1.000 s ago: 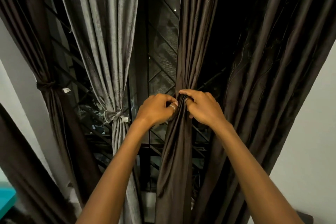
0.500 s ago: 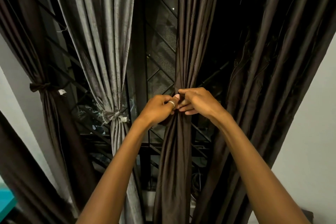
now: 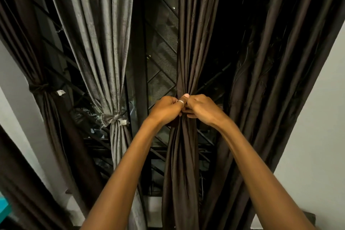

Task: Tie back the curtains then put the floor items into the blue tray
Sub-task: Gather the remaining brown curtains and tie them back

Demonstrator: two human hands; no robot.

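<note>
A dark brown curtain (image 3: 188,46) hangs in the middle, gathered into a narrow bunch at its waist. My left hand (image 3: 165,109) and my right hand (image 3: 202,108) meet at that waist, both with fingers curled and pinching the gathered fabric or a tie on it; the tie itself is hidden under my fingers. A ring shows on my left hand. A grey curtain (image 3: 99,30) to the left is tied with a grey band (image 3: 113,118). A brown curtain (image 3: 22,39) at far left is knotted back too. A sliver of the blue tray (image 3: 3,206) shows at the lower left edge.
A wide brown curtain (image 3: 276,65) hangs loose on the right, next to a white wall (image 3: 317,136). Behind the curtains a dark window with a metal grille (image 3: 160,56) shows. White wall (image 3: 13,102) also stands at the left.
Both hands have closed in tighter on the curtain's waist and sit closer together; my right fingers have curled under, and my left thumb now points up.
</note>
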